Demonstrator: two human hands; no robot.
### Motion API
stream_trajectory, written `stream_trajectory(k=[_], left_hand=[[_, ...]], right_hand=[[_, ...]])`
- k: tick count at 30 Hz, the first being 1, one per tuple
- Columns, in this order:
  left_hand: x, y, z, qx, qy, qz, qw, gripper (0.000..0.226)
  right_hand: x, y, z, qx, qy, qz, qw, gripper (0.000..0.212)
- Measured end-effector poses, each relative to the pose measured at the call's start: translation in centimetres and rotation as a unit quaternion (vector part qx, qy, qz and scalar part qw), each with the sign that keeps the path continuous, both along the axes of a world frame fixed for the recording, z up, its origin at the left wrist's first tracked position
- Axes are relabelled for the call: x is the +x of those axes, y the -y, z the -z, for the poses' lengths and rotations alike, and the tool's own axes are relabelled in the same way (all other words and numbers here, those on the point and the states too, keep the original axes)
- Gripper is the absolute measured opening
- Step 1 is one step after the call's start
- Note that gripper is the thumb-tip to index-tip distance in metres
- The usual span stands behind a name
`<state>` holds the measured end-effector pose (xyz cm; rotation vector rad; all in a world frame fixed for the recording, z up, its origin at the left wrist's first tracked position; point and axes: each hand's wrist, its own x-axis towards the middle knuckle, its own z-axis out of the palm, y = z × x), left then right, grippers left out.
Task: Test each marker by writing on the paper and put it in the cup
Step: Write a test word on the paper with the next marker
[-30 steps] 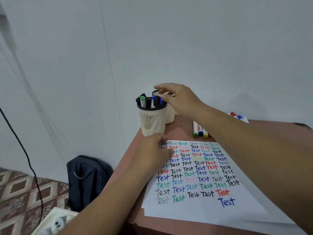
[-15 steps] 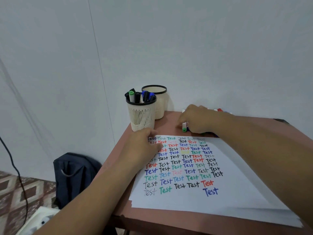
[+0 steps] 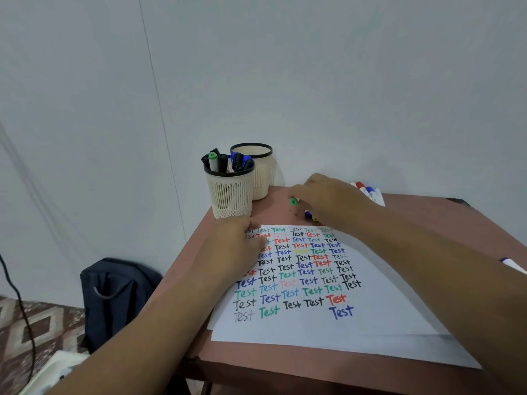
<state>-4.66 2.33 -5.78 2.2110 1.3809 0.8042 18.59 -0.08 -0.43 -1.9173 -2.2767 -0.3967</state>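
Note:
White paper [image 3: 319, 326] covered in coloured "Test" words lies on the brown table [image 3: 288, 369]. My left hand [image 3: 238, 246] rests on the paper's upper left corner, holding it flat. My right hand [image 3: 328, 198] grips a green-capped marker [image 3: 293, 201] lifted just off the table behind the paper; a blue and a yellow marker end [image 3: 309, 215] show beneath the hand. A cream mesh cup [image 3: 231, 195] holds several markers. A second cream cup [image 3: 263, 172] stands behind it, its contents hidden.
More markers [image 3: 368, 192] with red and blue caps lie at the back by the wall. Another marker [image 3: 513, 265] shows past my right forearm. A dark backpack [image 3: 117, 295] and a black cable [image 3: 20, 309] are on the floor left of the table.
My right hand came down from the cups to the markers behind the paper and picked up the green-capped one. My left hand stayed on the paper.

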Motion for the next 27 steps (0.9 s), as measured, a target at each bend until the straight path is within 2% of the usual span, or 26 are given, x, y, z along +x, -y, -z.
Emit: stream_trajectory(k=[4, 8, 13, 16, 19, 21, 24, 27], left_hand=[[-0.1, 0.8, -0.8, 0.075, -0.029, 0.018, 0.997, 0.046], [0.0, 1.3, -0.7, 0.137, -0.011, 0.053, 0.989, 0.054], [0.0, 1.2, 0.0, 0.169, 0.04, 0.123, 0.977, 0.054], [0.0, 1.3, 0.2, 0.152, 0.07, 0.119, 0.979, 0.054], [0.0, 1.3, 0.1, 0.171, 0.07, 0.102, 0.978, 0.032], [-0.2, 1.6, -0.2, 0.173, 0.049, 0.088, 0.98, 0.025], [-0.6, 2.3, -0.5, 0.157, 0.037, 0.094, 0.982, 0.032], [-0.9, 2.6, -0.7, 0.138, 0.072, 0.119, 0.981, 0.064]], right_hand=[[-0.4, 1.9, -0.9, 0.107, -0.192, 0.017, 0.975, 0.022], [-1.9, 4.6, -1.8, 0.163, -0.409, 0.002, 0.898, 0.008], [-3.7, 6.6, -2.0, 0.128, -0.584, 0.01, 0.802, 0.009], [-5.1, 6.8, -1.1, 0.099, -0.662, 0.006, 0.743, 0.011], [-6.4, 6.7, -0.5, 0.082, -0.735, -0.011, 0.673, 0.016], [-7.4, 7.1, -0.6, 0.045, -0.778, -0.026, 0.626, 0.016], [-8.0, 7.5, -0.7, 0.012, -0.783, -0.036, 0.621, 0.016], [-7.7, 7.7, -1.2, 0.059, -0.766, -0.015, 0.64, 0.011]])
